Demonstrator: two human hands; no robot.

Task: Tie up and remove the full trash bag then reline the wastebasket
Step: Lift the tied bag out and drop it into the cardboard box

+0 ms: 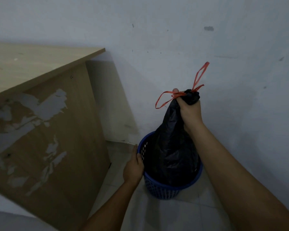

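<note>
Blue wastebasket (157, 189) is set on pale tiled floor (190, 214) by a scuffed white wall (173, 39). Black trash bag (170, 147), lower part inside it, is clenched at the neck by the right grip (189, 112); red drawstring (163, 99) knotted. Left grip (133, 167) is curled over the rim. Peeling wooden worktop (40, 114) left of the wastebasket.

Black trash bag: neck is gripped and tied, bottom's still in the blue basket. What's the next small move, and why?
Probably lift the right hand straight up: the black trash bag still sits in the blue basket, whose rim the left hand holds, so it shouldn't rise too.
</note>
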